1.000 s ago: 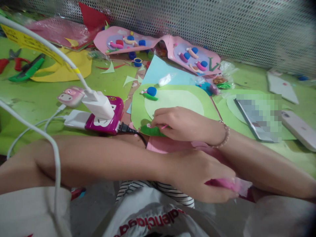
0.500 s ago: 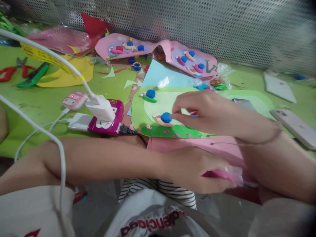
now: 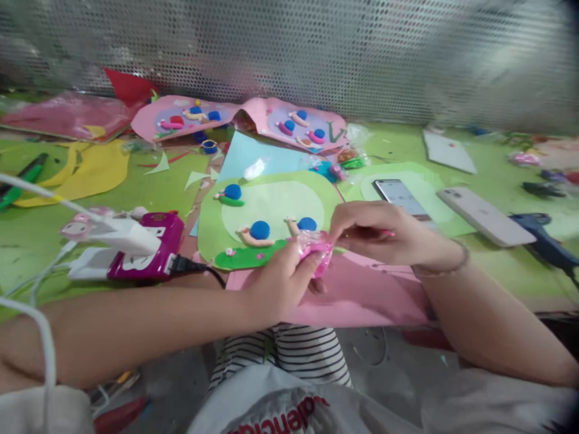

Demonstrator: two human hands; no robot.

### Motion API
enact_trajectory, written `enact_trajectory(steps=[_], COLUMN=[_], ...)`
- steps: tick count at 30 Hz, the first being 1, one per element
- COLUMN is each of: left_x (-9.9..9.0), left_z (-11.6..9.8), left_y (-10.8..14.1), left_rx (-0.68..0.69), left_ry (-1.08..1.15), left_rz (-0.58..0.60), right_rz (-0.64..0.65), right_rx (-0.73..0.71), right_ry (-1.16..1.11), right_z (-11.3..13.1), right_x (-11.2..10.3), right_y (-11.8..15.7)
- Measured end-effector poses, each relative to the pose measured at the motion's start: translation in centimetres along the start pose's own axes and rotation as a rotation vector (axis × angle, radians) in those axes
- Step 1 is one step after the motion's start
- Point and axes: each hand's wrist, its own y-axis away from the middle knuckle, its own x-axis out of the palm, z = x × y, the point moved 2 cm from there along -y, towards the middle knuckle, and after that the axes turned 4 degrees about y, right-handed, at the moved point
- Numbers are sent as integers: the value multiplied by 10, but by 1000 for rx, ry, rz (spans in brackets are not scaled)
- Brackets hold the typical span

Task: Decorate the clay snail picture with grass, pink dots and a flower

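My left hand (image 3: pixel 284 274) grips a small clear packet of pink modelling clay (image 3: pixel 320 260), thumb on top. My right hand (image 3: pixel 373 232) pinches at the packet's upper right edge. A thin pink tip (image 3: pixel 386 233) shows by its curled fingers; what it belongs to is hidden. Just beyond lies a green paper scene (image 3: pixel 210 232) with a pale green middle. On it are clay snails: one with a green body (image 3: pixel 233 194), one with a beige body (image 3: pixel 257 234), and another beige one (image 3: pixel 304 225) partly covered by the packet. All have blue shells. Pink paper (image 3: pixel 362 295) lies beneath my hands.
At left a purple power adapter (image 3: pixel 167 241) holds white chargers with cables. Two phones (image 3: pixel 400 196) (image 3: pixel 486 216) and a glue gun (image 3: pixel 547 238) lie at right. A pink snail panel (image 3: pixel 248 111) leans near the mesh wall (image 3: pixel 289 54). Yellow paper (image 3: pixel 104 175) lies left.
My left hand has raised the pink packet from near the table's front edge to the paper scene. My right hand has left the snails and met it there. The view has shifted right.
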Motion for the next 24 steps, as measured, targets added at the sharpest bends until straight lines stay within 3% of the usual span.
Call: enact_trajectory(steps=[3, 9, 18, 24], left_x=[-1, -1, 0, 1], left_z=[-3, 0, 2, 3], left_y=[-1, -1, -1, 1], left_rx=[-24, -69, -102, -118], left_ry=[-69, -46, -80, -92], left_rz=[-8, -1, 119, 176], right_rz=[-92, -39, -33, 127], right_rx=[22, -58, -53, 2], right_ry=[8, 68, 79, 21], right_z=[-1, 1, 1, 2], right_x=[1, -3, -2, -5], right_y=[3, 7, 9, 9])
